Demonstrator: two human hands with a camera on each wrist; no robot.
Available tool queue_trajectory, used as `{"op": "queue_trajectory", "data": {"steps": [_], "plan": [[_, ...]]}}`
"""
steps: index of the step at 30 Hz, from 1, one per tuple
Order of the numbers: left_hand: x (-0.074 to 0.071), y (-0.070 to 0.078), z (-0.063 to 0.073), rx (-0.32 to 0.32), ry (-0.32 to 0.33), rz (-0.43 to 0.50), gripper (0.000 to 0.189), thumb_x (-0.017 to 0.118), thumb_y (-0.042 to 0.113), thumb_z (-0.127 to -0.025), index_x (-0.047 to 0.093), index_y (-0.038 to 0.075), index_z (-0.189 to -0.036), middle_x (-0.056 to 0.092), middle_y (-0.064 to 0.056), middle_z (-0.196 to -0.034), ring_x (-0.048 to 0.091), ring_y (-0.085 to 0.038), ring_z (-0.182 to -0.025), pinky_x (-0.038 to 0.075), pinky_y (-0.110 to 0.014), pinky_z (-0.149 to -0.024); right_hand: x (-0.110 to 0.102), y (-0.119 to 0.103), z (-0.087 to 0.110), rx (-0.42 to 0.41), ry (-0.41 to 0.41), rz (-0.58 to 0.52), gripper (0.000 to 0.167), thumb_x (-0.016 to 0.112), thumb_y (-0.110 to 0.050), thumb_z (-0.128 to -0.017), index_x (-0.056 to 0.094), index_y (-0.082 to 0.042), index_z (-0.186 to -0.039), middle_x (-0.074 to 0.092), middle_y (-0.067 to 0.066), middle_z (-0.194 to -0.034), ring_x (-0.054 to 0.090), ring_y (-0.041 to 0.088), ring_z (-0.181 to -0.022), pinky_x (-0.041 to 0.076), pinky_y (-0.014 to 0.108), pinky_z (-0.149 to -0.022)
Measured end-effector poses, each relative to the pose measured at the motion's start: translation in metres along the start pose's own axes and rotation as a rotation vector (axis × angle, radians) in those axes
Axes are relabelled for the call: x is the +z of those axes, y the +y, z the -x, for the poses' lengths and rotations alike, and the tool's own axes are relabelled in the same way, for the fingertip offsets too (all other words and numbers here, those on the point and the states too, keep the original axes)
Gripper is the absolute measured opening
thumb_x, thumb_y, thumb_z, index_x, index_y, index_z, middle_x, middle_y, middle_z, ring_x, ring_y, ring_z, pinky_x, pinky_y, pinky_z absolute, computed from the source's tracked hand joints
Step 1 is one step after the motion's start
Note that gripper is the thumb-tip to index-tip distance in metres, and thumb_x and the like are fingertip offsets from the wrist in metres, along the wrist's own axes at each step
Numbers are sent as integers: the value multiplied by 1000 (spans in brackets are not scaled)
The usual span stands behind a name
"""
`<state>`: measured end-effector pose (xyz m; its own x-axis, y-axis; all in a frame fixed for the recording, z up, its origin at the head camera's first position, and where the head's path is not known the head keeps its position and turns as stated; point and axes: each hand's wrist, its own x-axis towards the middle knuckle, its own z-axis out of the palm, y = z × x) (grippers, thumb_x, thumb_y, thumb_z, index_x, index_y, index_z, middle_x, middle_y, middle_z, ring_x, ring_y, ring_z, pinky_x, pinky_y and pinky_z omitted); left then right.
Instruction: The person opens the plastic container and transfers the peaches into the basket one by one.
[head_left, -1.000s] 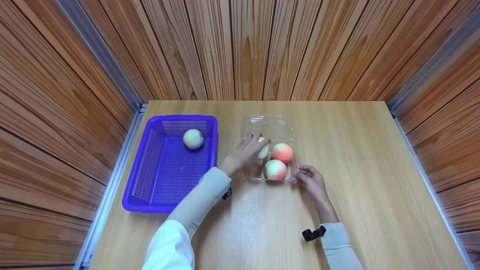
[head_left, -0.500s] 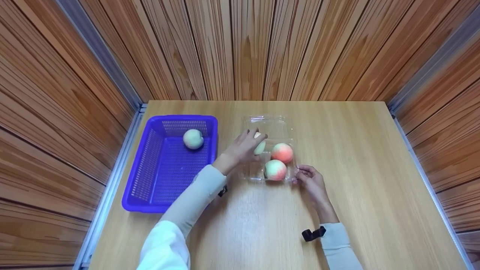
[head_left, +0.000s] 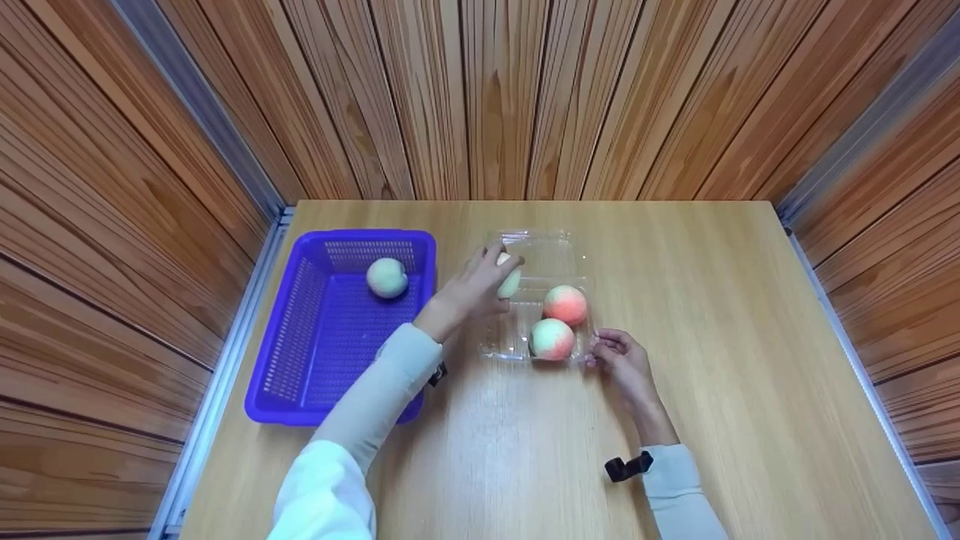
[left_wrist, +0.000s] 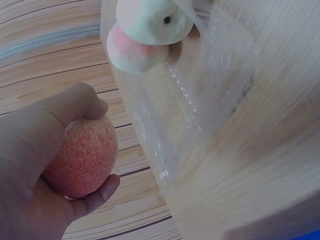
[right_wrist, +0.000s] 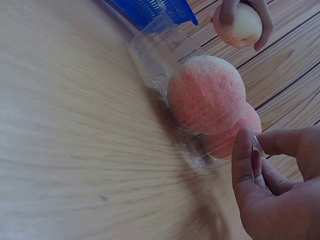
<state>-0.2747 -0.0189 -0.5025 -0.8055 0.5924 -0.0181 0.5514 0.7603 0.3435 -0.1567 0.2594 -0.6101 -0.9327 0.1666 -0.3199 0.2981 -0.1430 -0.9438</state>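
Note:
A pale, red-flecked peach point(left_wrist: 85, 157) sits in the grip of my left hand point(head_left: 469, 289), raised above the left side of a clear plastic clamshell box point(head_left: 514, 334). The box lies with its lid point(head_left: 540, 251) folded back away from me. Two peaches rest in its right half, a redder one point(head_left: 565, 305) behind a paler one point(head_left: 552, 340). My right hand point(head_left: 624, 364) pinches the box's near right edge between thumb and fingers, as the right wrist view shows point(right_wrist: 280, 170) from close by.
To the left stands a purple-blue mesh basket point(head_left: 259, 409) holding one pale peach point(head_left: 387, 278). The wooden table point(head_left: 525, 465) ends at a plank-patterned wall point(head_left: 495, 97) behind, with similar walls at both sides.
My left hand has lifted the peach out of the box's left side and carried it up and left, away from the other two. My right hand stays at the box edge.

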Motion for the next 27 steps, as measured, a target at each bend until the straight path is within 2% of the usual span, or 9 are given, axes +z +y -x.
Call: {"op": "queue_trajectory", "data": {"steps": [7,14,20,27], "plan": [[-7,-4,1,-14,18,4,75,85,21,-90,49,21,-156,31,-23,-168,42,-50,-148,54,-60,-110,0,-1,0,-1,1,15,37,60,1,-104,51,10,-139,63,10,-111,69,11,-84,63,25,-80],[-13,-9,3,-40,14,29,76,86,22,-90,47,23,-156,39,-19,-160,44,-47,-147,58,-59,-102,-1,0,-1,8,1,39,37,59,1,-104,52,7,-139,62,8,-112,69,11,-83,63,26,-81],[-16,-13,3,-38,24,14,75,86,29,-91,48,21,-156,40,-20,-159,42,-49,-148,59,-60,-101,-1,-1,-1,10,7,38,35,60,0,-103,53,7,-137,63,5,-107,69,13,-84,62,25,-80],[-22,-18,5,-75,9,44,79,85,21,-90,45,23,-159,37,-19,-162,34,-50,-153,55,-63,-106,-1,-1,0,14,9,24,36,62,-1,-103,53,9,-137,64,4,-105,70,14,-86,62,26,-80]]}}
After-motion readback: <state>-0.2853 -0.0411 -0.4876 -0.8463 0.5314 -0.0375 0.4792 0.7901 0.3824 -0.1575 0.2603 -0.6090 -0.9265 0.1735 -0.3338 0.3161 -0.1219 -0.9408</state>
